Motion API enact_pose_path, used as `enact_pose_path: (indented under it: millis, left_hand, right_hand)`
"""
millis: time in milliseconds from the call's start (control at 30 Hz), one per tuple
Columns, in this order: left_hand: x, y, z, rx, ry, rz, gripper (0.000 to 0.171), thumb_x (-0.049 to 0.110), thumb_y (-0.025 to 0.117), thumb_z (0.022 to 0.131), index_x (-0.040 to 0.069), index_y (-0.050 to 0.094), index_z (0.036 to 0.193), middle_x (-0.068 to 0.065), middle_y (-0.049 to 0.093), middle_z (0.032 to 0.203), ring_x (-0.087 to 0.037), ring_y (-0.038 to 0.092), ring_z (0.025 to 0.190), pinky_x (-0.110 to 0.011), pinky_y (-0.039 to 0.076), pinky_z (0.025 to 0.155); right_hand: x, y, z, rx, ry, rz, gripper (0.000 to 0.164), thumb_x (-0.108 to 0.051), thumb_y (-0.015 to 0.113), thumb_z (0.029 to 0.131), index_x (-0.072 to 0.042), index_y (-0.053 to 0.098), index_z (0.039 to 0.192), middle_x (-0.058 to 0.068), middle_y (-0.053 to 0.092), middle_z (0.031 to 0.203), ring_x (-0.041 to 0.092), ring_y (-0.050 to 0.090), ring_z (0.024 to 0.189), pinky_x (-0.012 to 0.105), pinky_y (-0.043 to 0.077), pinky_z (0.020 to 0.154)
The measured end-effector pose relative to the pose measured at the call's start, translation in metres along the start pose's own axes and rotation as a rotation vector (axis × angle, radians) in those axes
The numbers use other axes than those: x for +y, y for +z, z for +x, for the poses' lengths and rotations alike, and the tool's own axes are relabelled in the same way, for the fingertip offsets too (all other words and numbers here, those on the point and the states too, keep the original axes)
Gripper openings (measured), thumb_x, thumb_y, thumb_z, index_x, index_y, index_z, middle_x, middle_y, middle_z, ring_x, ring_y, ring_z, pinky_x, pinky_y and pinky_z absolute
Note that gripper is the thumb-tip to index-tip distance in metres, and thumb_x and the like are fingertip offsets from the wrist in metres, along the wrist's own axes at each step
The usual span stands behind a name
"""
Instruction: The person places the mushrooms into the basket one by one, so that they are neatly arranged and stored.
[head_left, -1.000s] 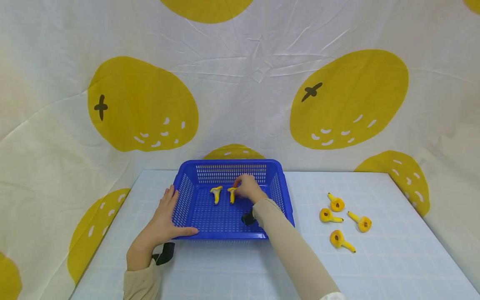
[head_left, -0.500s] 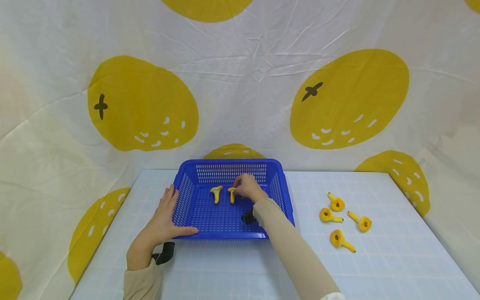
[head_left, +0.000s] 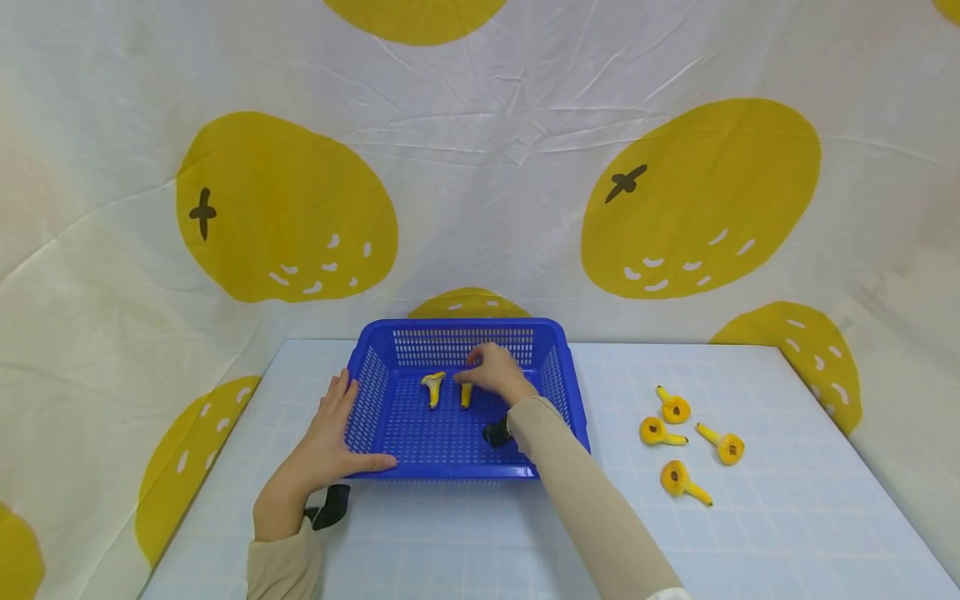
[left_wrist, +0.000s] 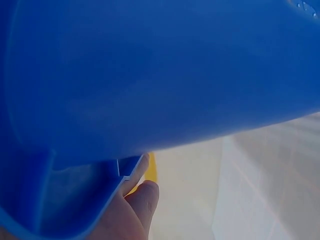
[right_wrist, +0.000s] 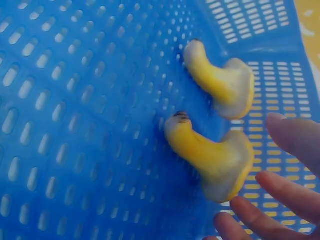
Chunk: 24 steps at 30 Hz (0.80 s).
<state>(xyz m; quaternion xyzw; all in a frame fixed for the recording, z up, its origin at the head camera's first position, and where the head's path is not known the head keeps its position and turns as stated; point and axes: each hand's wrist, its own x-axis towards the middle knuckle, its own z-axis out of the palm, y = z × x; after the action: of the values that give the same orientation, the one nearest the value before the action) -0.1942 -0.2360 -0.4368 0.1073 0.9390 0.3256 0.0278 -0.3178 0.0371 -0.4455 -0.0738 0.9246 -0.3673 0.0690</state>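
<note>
Two yellow chanterelle mushrooms lie in the blue plastic basket (head_left: 420, 442), stems toward the person. My right hand (head_left: 491, 371) hovers over the cap of the right-hand chanterelle (head_left: 467, 396), its thumb and fingers spread apart. In the right wrist view, a gap separates the raised finger (right_wrist: 295, 142) from this nearer chanterelle (right_wrist: 210, 162), and one lower fingertip is right at its cap. The other chanterelle (head_left: 432, 390) lies to its left. My left hand (head_left: 326, 433) rests at the basket's front left corner, thumb straight on the front rim, fingers extended along the left side.
Several more chanterelles lie loose on the table (head_left: 420, 542) to the right of the basket, the nearest chanterelle (head_left: 684, 483) pointing its stem rightward. A white cloth (head_left: 480, 208) printed with yellow fruit hangs behind the table. Small black cameras sit at both wrists.
My right hand has risen slightly and its fingers have spread away from the right-hand chanterelle, now hiding its cap in the head view. The left hand and basket have stayed put.
</note>
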Motion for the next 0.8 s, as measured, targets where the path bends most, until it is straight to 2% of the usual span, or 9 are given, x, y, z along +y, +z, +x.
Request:
enact_pose_path:
  millis: [233, 400, 600, 800]
  left_hand:
    - [0.001, 0.0, 0.0, -0.001, -0.008, -0.017, 0.131, 0.047, 0.088, 0.07, -0.003, 0.004, 0.157, -0.019, -0.011, 0.164, -0.044, -0.013, 0.148, -0.073, 0.005, 0.111]
    - [0.001, 0.0, -0.001, 0.002, -0.013, -0.01, 0.131, 0.046, 0.088, 0.07, -0.002, 0.003, 0.157, -0.018, -0.012, 0.164, -0.044, -0.013, 0.148, -0.073, 0.005, 0.111]
    - [0.001, -0.001, 0.0, -0.006, -0.011, -0.014, 0.131, 0.048, 0.087, 0.07, -0.001, 0.002, 0.157, -0.017, -0.013, 0.164, -0.043, -0.014, 0.148, -0.073, 0.004, 0.11]
    - [-0.001, 0.0, 0.0, -0.007, 0.0, -0.013, 0.131, 0.049, 0.086, 0.071, -0.002, 0.001, 0.157, -0.017, -0.014, 0.164, -0.044, -0.014, 0.148, -0.074, 0.005, 0.11]
  right_hand:
    - [-0.01, -0.019, -0.008, 0.07, -0.091, 0.115, 0.038, -0.031, 0.073, 0.09, -0.005, 0.068, 0.116, 0.013, 0.066, 0.111, 0.03, 0.062, 0.101, 0.045, 0.054, 0.084]
    - [-0.022, -0.043, -0.022, 0.059, -0.162, 0.14, 0.031, -0.031, 0.067, 0.095, -0.007, 0.069, 0.116, 0.011, 0.068, 0.113, 0.03, 0.061, 0.108, 0.048, 0.052, 0.091]
    - [-0.024, -0.077, -0.046, 0.093, -0.239, 0.158, 0.027, -0.029, 0.067, 0.095, -0.009, 0.071, 0.112, 0.007, 0.069, 0.11, 0.025, 0.064, 0.099, 0.042, 0.054, 0.085]
    - [-0.01, -0.109, -0.075, 0.208, -0.285, 0.22, 0.024, -0.023, 0.067, 0.095, -0.006, 0.071, 0.112, 0.009, 0.07, 0.108, 0.025, 0.066, 0.091, 0.04, 0.055, 0.078]
